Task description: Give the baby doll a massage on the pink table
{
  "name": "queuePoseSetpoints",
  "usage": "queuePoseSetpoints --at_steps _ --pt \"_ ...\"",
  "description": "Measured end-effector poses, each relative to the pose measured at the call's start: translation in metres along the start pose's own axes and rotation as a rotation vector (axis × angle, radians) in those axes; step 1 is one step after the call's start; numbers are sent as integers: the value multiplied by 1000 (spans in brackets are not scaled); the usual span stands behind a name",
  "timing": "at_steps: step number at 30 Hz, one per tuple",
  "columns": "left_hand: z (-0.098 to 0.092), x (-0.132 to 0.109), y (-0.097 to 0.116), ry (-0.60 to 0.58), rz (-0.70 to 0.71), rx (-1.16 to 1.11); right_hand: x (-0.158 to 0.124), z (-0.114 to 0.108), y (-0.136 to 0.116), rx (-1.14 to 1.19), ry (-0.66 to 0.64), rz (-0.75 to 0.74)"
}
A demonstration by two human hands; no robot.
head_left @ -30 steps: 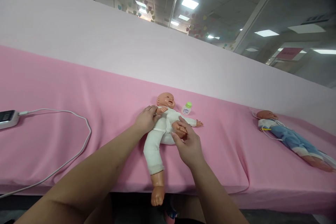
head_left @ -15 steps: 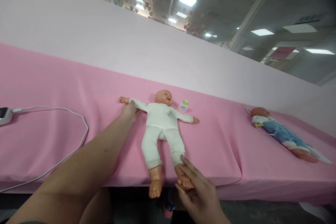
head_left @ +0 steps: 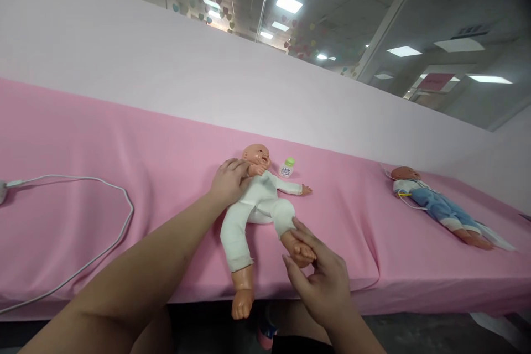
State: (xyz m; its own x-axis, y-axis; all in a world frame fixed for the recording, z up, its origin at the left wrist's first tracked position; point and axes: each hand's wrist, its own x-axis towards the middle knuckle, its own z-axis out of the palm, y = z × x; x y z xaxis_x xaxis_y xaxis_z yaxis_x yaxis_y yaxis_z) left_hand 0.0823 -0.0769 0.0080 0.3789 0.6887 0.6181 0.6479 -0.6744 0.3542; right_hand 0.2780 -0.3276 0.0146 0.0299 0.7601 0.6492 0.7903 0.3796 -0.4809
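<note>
A baby doll (head_left: 259, 193) in a white suit lies on its back on the pink-covered table (head_left: 166, 138). My left hand (head_left: 230, 181) is closed around its arm on the left side, which is folded over the chest so the doll's hand rests near its chin. With fingers behind the ankle and thumb below, my right hand (head_left: 321, 271) holds the leg on the right side, bent and raised. The other leg lies straight, its foot past the table's front edge. A small bottle (head_left: 286, 168) with a green cap stands beside the doll's head.
Another doll (head_left: 437, 204) in blue and white clothes lies far right with thin tubing on it. At left a white cable (head_left: 128, 210) runs from a partly seen white device (head_left: 2, 192). A white wall (head_left: 249, 94) with glass above borders the table's back.
My left hand has moved right and folded the doll's outstretched arm over its chest. My right hand has raised the leg, bending its knee. The view has shifted slightly.
</note>
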Motion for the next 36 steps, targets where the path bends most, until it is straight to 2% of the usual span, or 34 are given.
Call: queuePoseSetpoints --at_steps 2,5,10,14,17,21,24,26,28,32,36 --pt "4 0 4 -98 53 79 17 6 -2 19 56 -5" --pt "7 -1 5 -190 51 157 39 19 1 41 89 20" --pt "10 -3 2 -277 44 182 66 47 16 65 67 84" --pt "14 -4 -2 -288 22 132 76 65 25 91 67 83" --pt "13 -6 -5 -231 -50 34 74 64 21 96 72 79" --pt "9 -6 -16 -39 -252 -175 56 43 7 90 141 60" --pt "8 -4 -32 98 -493 -315 33 25 1 59 159 29" --pt "10 -3 -44 157 -688 -401 13 16 0 31 147 30" --pt "12 -2 -54 205 -823 -479 -7 11 2 -8 115 37" --pt "15 -3 -61 284 -916 -565 -36 10 4 -64 40 -3" --pt "15 -4 -56 303 -915 -555 -42 9 -2 -40 -52 -39"
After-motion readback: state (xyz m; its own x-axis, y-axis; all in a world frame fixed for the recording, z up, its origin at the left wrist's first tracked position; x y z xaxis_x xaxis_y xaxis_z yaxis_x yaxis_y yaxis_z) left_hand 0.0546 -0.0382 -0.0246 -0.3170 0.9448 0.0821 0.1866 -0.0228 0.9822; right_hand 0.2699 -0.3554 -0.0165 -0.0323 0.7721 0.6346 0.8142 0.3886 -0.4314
